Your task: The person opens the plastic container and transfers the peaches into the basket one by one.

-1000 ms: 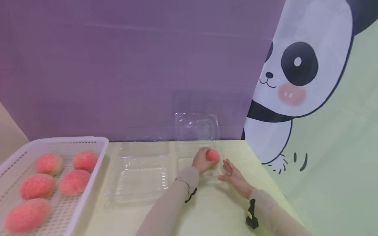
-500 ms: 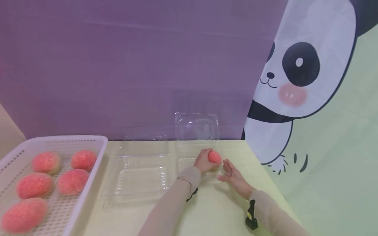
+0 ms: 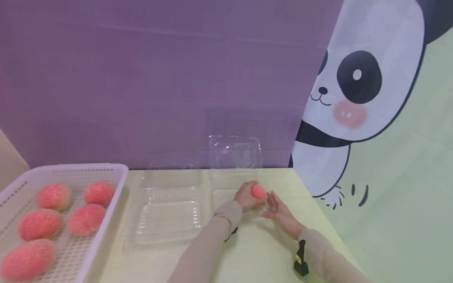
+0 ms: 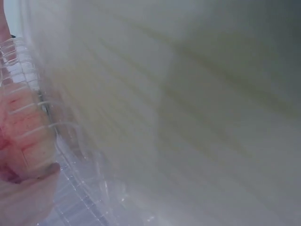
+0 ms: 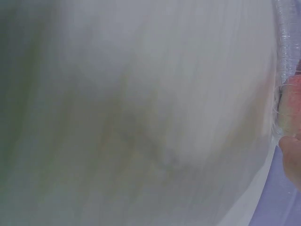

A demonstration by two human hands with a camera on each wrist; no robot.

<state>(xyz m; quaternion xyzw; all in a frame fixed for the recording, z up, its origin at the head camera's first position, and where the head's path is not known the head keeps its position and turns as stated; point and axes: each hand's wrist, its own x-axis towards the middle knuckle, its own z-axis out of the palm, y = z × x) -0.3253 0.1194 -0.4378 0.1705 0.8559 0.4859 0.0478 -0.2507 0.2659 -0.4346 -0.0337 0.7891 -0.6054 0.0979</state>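
Note:
My left hand (image 3: pixel 246 196) grips a round pink bun (image 3: pixel 258 192) with a crumbly top at the right side of an opened clear plastic clamshell box (image 3: pixel 235 153). In the left wrist view the bun (image 4: pixel 26 127) shows through the box's ribbed wall, with a digit (image 4: pixel 33 195) against its lower side. Just right of the box is my right hand (image 3: pixel 282 216), fingers extended and thumb apart, its fingertips close to the bun. The right wrist view catches the bun (image 5: pixel 291 106) and a thumb (image 5: pixel 291 160) at its right edge.
A second clear clamshell box (image 3: pixel 170 232) lies opened to the left. Further left, a white perforated basket (image 3: pixel 120 181) holds several pink buns (image 3: pixel 40 224). A purple backdrop (image 3: pixel 159 78) rises behind the pale table (image 3: pixel 247 251), and a panda-printed sheet (image 3: pixel 382 157) hangs at the right.
My left hand has moved slightly right and toward me with the bun, which tilts and shows less behind the fingers. The right hand stays nearly still.

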